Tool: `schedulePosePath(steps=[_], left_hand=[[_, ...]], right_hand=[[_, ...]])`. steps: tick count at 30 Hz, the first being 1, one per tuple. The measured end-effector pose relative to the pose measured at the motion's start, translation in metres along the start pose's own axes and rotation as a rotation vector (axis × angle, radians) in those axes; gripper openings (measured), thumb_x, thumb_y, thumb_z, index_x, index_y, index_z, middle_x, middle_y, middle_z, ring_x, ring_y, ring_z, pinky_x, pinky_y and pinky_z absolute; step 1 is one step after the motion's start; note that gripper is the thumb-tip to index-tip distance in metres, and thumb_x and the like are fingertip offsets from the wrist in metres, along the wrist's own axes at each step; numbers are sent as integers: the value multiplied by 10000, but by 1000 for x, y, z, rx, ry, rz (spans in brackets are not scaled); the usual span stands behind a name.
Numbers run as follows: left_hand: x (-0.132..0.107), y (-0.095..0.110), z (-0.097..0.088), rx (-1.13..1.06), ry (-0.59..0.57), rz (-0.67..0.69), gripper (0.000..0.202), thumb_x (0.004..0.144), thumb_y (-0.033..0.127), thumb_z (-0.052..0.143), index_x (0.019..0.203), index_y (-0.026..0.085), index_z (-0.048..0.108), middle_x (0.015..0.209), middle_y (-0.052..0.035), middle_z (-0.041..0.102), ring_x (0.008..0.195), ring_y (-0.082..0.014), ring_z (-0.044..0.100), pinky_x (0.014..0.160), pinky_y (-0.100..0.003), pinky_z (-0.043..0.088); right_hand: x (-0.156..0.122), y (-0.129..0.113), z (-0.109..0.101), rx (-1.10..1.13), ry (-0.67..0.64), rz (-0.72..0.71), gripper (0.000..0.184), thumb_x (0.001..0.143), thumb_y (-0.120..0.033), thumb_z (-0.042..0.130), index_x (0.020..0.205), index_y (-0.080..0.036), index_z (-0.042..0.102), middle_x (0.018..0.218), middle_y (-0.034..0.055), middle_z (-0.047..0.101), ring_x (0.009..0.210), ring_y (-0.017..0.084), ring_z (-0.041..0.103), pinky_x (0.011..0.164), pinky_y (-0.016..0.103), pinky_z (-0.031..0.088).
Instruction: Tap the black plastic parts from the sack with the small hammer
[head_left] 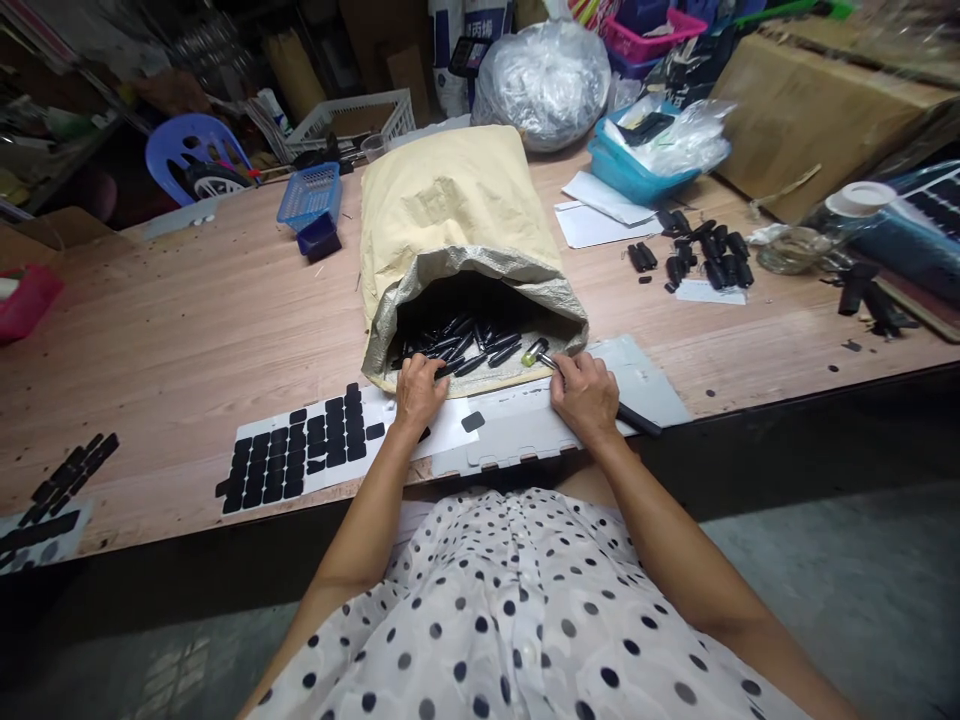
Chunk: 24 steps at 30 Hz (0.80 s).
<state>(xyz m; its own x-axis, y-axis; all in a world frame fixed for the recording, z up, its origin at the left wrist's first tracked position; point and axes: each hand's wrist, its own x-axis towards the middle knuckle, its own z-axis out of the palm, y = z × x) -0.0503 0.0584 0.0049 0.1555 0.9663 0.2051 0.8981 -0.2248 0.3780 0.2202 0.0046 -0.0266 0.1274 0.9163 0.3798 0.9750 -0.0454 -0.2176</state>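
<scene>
A tan woven sack [450,215] lies on its side on the wooden table [187,310], its mouth facing me and full of several black tube-shaped parts [472,340]. My left hand [418,392] rests at the sack's mouth with fingers closed on one black part. My right hand [585,398] is closed on a black-handled tool [637,420] whose metal tip points at a part with a yellow-green end [534,352]. A white sheet of black square stickers [300,455] lies left of my left hand. A grey plastic panel [525,425] lies under both hands.
More black parts [705,255] are scattered at the right beside white papers [596,210] and a blue tray [637,165]. A small blue basket [310,195] stands behind left. Another sticker sheet [52,500] lies at the far left edge. A cardboard box [810,110] stands at back right.
</scene>
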Motion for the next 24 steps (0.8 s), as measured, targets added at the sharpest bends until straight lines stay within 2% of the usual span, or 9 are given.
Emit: schedulePosePath(steps=[7,12,14,19,22,24], left_hand=[[3,1,2,-20,-55,-120,197,811,170,687,993,236,723,868,-51,609,945,-271,584,903,-408,512],[1,1,1,-14,-70,-141,118,803,183,689,905,241,702,930,-56,621,990,-271,582,926,-406,504],[0,-1,1,-22,-59,-120,124,791,178,689,896,244,690,941,-53,628,986,-269,583,919,-406,503],[-5,-5,-5,-126,14,-36,186,756,137,684,912,237,663,826,-24,643,851,-240,595,838,-390,507],[-13,6,-10,-213,50,19,225,781,159,684,991,236,656,836,-11,662,822,-215,600,817,-365,506],[-21,21,-10,-279,6,91,241,811,193,684,1045,241,652,870,-8,679,828,-208,604,797,-348,505]], right_hand=[[0,0,1,-6,14,-4,317,911,-221,488,1142,-208,705,923,104,582,881,252,458,720,339,301],[0,2,1,6,16,-3,324,889,-225,508,1150,-216,700,915,100,576,883,253,449,722,339,302],[0,1,1,12,11,-1,329,877,-224,519,1151,-216,700,919,103,577,887,256,447,724,343,308],[0,-1,-1,11,-1,10,320,888,-227,504,1139,-214,702,936,111,584,897,261,456,729,347,318],[1,-2,-3,17,-20,13,327,878,-227,519,1152,-217,699,947,114,585,900,264,454,733,351,325],[1,-2,-4,20,-33,14,334,876,-230,526,1164,-217,696,952,115,584,900,265,452,738,354,328]])
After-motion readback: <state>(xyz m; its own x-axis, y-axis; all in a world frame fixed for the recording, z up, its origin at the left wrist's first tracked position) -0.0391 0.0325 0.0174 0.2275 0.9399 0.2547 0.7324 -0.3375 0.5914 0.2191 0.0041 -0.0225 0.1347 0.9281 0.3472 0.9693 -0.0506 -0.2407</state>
